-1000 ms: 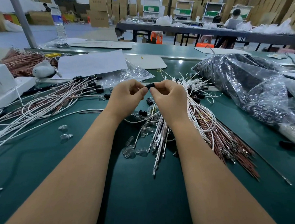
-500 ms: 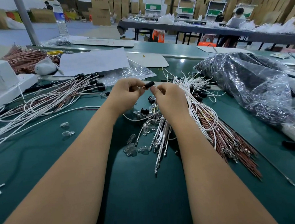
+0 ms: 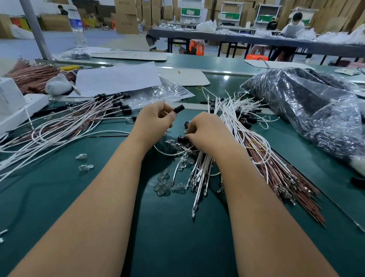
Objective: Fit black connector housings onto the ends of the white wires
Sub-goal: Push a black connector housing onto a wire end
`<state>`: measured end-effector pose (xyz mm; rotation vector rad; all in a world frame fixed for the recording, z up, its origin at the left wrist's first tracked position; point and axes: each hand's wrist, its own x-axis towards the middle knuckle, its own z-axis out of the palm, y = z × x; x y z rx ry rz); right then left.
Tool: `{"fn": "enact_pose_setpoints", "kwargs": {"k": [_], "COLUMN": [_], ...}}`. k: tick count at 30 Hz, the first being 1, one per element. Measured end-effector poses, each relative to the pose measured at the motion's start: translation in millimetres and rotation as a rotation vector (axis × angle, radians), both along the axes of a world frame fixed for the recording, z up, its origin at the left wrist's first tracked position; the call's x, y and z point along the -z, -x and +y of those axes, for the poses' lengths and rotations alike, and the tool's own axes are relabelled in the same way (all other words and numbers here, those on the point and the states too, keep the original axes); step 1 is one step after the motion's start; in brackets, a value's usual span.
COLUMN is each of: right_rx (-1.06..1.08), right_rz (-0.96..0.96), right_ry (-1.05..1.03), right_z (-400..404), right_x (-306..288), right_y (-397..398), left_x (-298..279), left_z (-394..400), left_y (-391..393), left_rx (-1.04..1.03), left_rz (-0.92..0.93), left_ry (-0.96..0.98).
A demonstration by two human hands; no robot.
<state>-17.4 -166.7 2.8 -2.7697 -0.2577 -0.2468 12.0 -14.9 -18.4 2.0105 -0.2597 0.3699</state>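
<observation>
While left hand pinches black housing at fingertips; right hand apart.

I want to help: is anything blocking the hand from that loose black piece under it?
Nothing visible. The right hand already touches the housing on the mat, among the white wires. The left hand holds another housing.

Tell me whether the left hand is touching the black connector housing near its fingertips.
Touching. The head view shows the left hand pinching the black connector housing between thumb and fingertip, lifted above the green table.
</observation>
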Motion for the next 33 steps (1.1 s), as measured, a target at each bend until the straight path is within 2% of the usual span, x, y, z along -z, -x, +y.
{"fn": "enact_pose_setpoints", "kwargs": {"k": [4, 6, 9, 12, 15, 27, 33], "right_rx": [0.005, 0.023, 0.073, 0.083, 0.082, 0.021, 0.018], "right_rz": [0.016, -0.050, -0.160, -0.048, 0.051, -0.022, 0.002], "right_ry": [-0.055, -0.270, -0.711, -1.115, -1.298, -1.241, -1.233], "right_z": [-1, -1, -8, -13, -13, -12, -8], "right_x": [2, 2, -3, -6, -4, 1, 5], "right_y": [-1, 0, -1, -1, -2, -2, -4], "left_x": [-1, -2, -2, -2, -2, -5, -5], "left_z": [-1, -1, -1, 0, 0, -2, -3], "left_y": [3, 4, 4, 3, 3, 7, 8], "left_rx": [0.044, 0.076, 0.123, 0.166, 0.186, 0.190, 0.178], "left_rz": [0.013, 0.016, 0.034, 0.048, 0.049, 0.060, 0.034], "left_ry": [0.029, 0.035, 0.053, 0.076, 0.090, 0.085, 0.046]}}
